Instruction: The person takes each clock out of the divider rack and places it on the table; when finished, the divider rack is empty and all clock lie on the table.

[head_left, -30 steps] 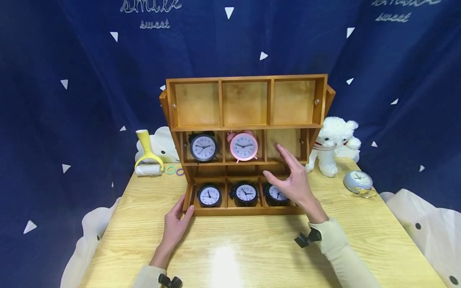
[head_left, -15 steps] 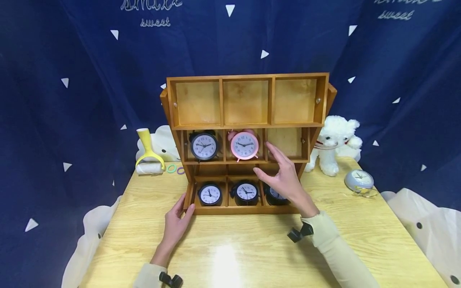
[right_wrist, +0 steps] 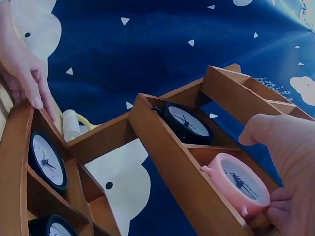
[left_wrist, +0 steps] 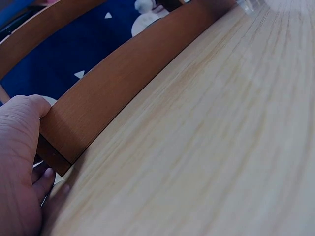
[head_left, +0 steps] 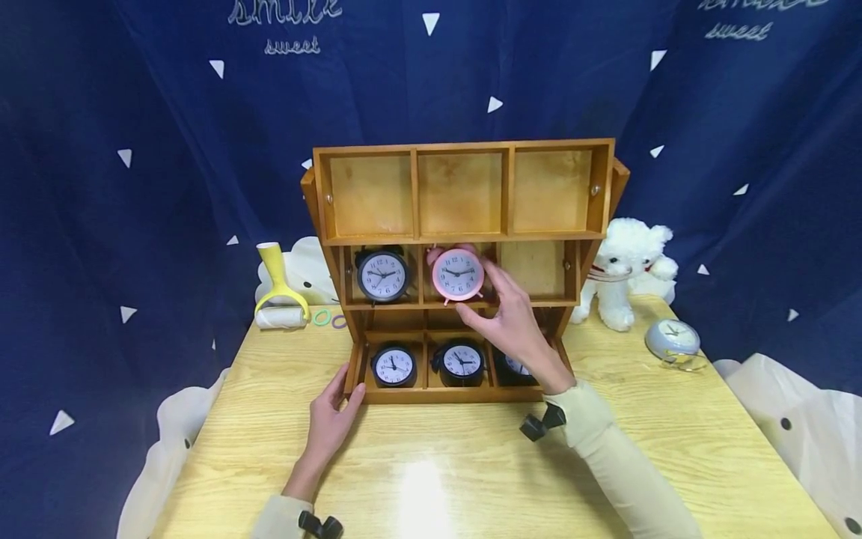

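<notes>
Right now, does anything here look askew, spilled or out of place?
Perhaps one thing: the bluish-grey clock sits out on the table, face tilted upward, while the other clocks are in the wooden shelf. I see nothing spilled or broken.

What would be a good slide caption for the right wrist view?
Right hand at a pink alarm clock in a wooden shelf, left hand holding the shelf's lower corner.

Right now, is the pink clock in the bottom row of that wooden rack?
No, the pink clock stands in the middle row of the wooden rack, beside a dark clock.
</notes>
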### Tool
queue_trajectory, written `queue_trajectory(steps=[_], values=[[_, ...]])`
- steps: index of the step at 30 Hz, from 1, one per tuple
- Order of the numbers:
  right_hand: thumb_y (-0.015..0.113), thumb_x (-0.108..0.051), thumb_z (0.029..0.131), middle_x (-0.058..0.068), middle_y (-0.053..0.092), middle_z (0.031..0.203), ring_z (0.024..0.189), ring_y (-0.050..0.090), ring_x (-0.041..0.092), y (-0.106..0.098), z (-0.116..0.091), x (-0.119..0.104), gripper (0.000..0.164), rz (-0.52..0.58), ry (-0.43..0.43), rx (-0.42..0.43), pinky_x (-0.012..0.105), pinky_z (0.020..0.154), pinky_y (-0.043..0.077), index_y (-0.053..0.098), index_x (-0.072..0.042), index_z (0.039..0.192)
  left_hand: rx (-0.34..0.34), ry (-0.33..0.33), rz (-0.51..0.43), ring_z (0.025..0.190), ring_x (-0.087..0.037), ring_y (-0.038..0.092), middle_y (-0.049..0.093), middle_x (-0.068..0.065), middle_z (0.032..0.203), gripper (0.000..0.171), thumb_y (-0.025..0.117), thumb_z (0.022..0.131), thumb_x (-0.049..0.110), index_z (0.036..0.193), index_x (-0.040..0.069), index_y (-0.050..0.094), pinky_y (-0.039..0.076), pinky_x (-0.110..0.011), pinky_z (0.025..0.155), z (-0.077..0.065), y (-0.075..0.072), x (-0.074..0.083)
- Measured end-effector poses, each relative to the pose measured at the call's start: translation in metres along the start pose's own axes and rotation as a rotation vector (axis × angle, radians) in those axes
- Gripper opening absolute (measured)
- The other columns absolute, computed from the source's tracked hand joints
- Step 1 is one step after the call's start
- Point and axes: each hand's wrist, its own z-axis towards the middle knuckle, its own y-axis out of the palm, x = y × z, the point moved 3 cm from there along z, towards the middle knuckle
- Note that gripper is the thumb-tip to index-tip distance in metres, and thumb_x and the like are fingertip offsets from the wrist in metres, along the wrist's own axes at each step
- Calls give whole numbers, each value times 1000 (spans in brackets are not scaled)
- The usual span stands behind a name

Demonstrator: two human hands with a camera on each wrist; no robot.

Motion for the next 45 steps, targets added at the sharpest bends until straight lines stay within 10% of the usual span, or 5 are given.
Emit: queue_trajectory(steps=[20,45], values=[[89,-26,83,21,58,139,122,60,39,23,13,-2,87,-198,185,-49,55,102,56,43,1,152,-10,-18,-21,137,-35,54,50,-19,155,59,72,100,15,153,0,50,47,-46,110,1,0,2],[92,-36,74,21,68,120,106,67,36,35,15,0,83,-231,62,181,51,88,61,56,4,138,5,-4,-35,133,-40,55,51,-27,150,58,71,99,5,150,-10,48,45,-45,107,-3,2,13]])
